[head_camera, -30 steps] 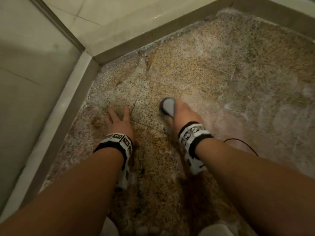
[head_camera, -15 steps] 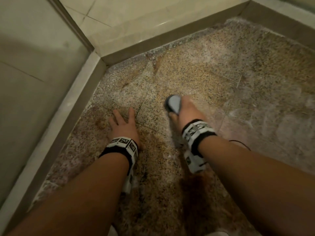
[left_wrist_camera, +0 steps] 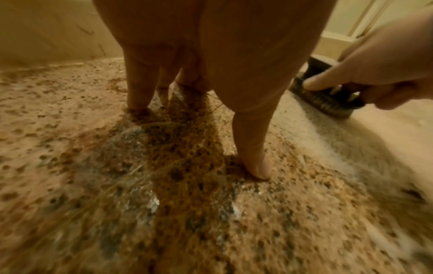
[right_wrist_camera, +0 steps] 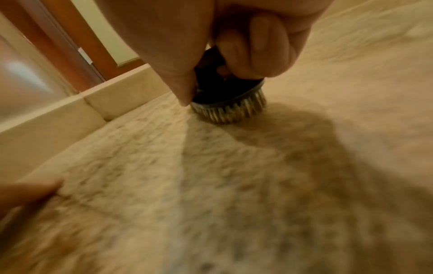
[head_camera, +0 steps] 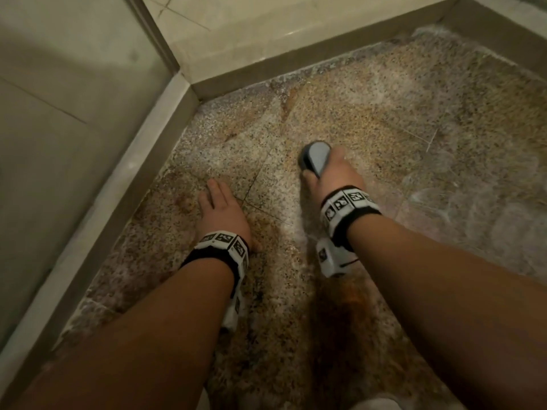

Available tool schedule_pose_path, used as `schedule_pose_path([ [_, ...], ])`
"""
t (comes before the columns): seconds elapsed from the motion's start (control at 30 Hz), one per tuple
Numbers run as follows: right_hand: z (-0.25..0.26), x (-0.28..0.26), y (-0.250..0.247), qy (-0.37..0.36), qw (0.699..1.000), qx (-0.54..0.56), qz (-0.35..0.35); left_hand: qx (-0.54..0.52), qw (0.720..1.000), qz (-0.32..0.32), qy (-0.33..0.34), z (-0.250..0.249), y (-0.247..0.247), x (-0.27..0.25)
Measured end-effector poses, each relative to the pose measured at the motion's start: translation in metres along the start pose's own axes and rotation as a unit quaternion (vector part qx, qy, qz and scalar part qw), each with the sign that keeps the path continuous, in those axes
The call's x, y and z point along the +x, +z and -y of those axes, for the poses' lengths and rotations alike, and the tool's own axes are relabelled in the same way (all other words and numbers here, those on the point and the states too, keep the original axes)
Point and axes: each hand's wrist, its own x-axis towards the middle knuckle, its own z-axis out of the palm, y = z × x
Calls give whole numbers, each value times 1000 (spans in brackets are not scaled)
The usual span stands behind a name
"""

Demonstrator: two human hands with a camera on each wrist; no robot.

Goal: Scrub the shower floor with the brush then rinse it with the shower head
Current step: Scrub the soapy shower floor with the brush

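Right hand grip wrapped round scrub brush, bristles down on soapy shower floor. Left hand flat, fingers straight, bracing. Brush judged light, stiff, slippery when wet; hold by top handle.

Brush in right hand's grip: grey top, black base, pale bristles. Shower floor under it: speckled tan-brown granite, white suds. Wristbands behind: black-white square markers.
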Motion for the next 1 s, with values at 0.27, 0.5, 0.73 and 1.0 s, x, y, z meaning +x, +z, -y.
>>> schedule_pose_path([
  [0.27,17,-52,33,-151,981,-84,86,-12,1000,5,-6,-2,-2,1],
  [0.5,-7,4,-7,-63,995,-73,7,-65,998,-27,-1,16,11,-11],
  [0.73,72,-13,39,-184,976,-95,64,-75,989,10,-124,50,15,-10],
  [1.0,12,2,-1,-233,952,-177,87,-66,990,15,-124,51,16,-6],
])
